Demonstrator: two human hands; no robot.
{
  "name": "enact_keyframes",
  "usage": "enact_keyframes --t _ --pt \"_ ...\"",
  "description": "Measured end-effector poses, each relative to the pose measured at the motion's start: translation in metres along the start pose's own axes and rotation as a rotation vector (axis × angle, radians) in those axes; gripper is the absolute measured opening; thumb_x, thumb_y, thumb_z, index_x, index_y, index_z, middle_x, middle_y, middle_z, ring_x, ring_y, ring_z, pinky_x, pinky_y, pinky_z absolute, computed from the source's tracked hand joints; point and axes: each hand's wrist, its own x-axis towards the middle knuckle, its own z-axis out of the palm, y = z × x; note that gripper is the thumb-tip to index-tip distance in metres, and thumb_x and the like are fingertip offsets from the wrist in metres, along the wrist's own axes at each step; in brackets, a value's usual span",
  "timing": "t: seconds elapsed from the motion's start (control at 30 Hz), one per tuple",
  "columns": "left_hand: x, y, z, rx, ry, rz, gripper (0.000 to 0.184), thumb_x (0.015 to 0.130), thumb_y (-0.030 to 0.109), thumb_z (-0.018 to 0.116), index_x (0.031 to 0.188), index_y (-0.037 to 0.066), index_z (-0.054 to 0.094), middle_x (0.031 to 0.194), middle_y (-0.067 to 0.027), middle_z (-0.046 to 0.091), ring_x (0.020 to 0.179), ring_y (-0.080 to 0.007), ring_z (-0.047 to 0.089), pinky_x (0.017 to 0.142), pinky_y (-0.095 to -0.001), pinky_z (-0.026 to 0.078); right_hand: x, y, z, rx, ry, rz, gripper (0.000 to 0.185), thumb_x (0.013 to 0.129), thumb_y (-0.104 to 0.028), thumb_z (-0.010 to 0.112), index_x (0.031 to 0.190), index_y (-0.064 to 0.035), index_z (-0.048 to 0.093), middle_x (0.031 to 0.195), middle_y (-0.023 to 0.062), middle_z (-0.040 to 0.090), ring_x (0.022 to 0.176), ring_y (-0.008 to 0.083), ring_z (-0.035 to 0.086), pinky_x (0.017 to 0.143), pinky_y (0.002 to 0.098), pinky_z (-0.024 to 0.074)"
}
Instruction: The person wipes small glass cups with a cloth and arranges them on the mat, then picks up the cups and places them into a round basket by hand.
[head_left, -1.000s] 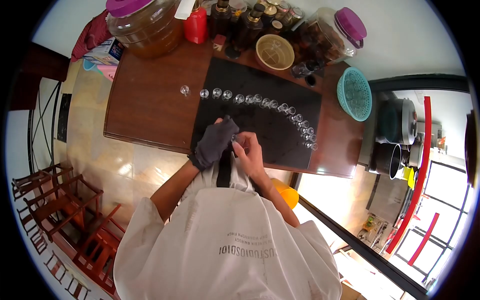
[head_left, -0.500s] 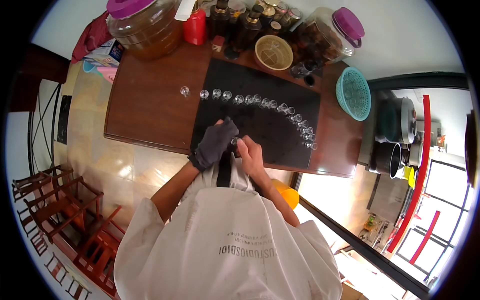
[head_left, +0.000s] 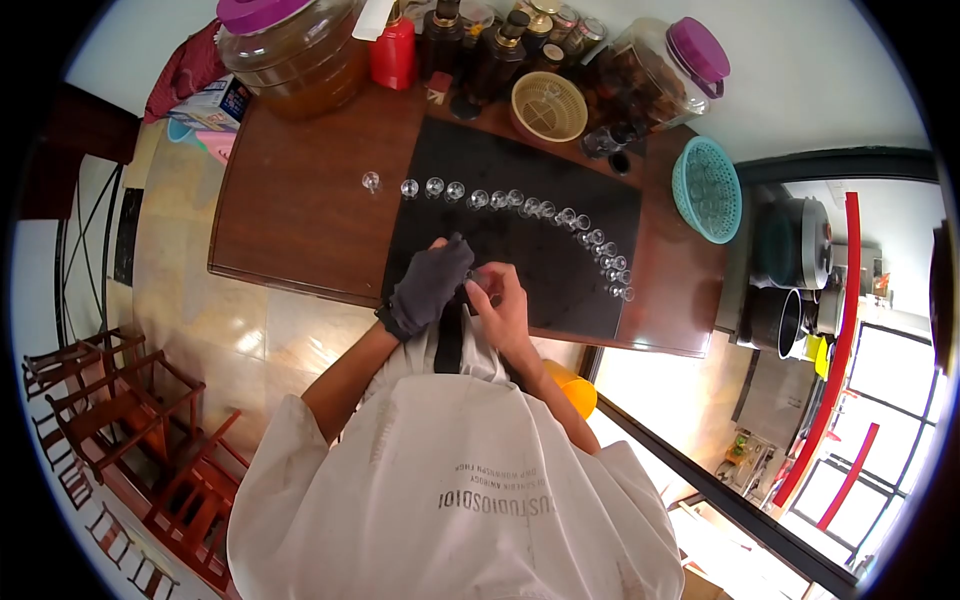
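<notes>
My left hand (head_left: 432,284) wears a dark grey glove and is closed, with its fingers meeting those of my right hand at the table's near edge. My bare right hand (head_left: 504,306) curls its thumb and fingers around a small clear glass (head_left: 479,283), mostly hidden between the two hands. Beyond them, several small clear glasses (head_left: 515,198) form a curved row across the black mat (head_left: 500,250). One more small glass (head_left: 371,181) stands left of the mat on the brown wooden table (head_left: 290,220).
A turquoise basket (head_left: 707,190) holding clear glasses sits at the right. Along the back are a tan basket (head_left: 549,106), a large jar of brown liquid (head_left: 295,70), a red bottle (head_left: 392,55), dark pump bottles and a purple-lidded jar (head_left: 650,70). Wooden chairs (head_left: 130,400) stand lower left.
My right hand has shifted slightly upward and its fingers have curled in more around the small glass. The gloved left hand stays nearly in place. The row of glasses is unchanged.
</notes>
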Motion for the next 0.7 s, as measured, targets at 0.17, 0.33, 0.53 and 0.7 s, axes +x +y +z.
enact_keyframes --t 0.17,0.33,0.53,0.7 --pt "0.000 0.002 -0.002 -0.067 0.000 0.051 0.024 0.076 0.014 0.060 0.098 0.004 0.061 0.089 -0.0110 0.061 0.083 -0.0318 0.057 0.067 -0.0394 0.049 -0.002 0.022 -0.012 -0.114 -0.220 0.129 0.023 0.087 -0.020 0.064 0.091 -0.0003 0.053 0.067 0.0063 0.055 0.058 0.0154 0.050 0.056 0.0290 0.0437" --pt "0.004 0.008 -0.007 -0.039 -0.068 -0.031 0.024 0.077 0.013 0.060 0.098 0.004 0.061 0.088 -0.0111 0.061 0.083 -0.0322 0.058 0.068 -0.0393 0.049 -0.001 0.011 -0.002 -0.058 -0.140 0.058 0.022 0.091 -0.020 0.058 0.087 0.0013 0.054 0.066 0.0094 0.056 0.056 0.0165 0.051 0.056 0.0306 0.0435" --pt "0.002 0.004 -0.002 -0.057 -0.038 -0.008 0.024 0.076 0.013 0.060 0.099 0.003 0.060 0.087 -0.0112 0.061 0.083 -0.0328 0.057 0.070 -0.0394 0.048 0.000 0.019 -0.013 -0.117 -0.223 0.080 0.020 0.090 -0.018 0.059 0.091 0.0015 0.055 0.068 0.0089 0.057 0.058 0.0160 0.052 0.058 0.0292 0.0446" --pt "0.005 0.008 -0.006 -0.037 -0.048 0.022 0.024 0.076 0.012 0.061 0.098 0.003 0.060 0.088 -0.0113 0.061 0.082 -0.0328 0.057 0.069 -0.0393 0.048 -0.002 0.013 -0.005 0.016 -0.158 0.107 0.019 0.089 -0.016 0.060 0.093 0.0013 0.054 0.069 0.0081 0.059 0.058 0.0148 0.053 0.058 0.0280 0.0449"
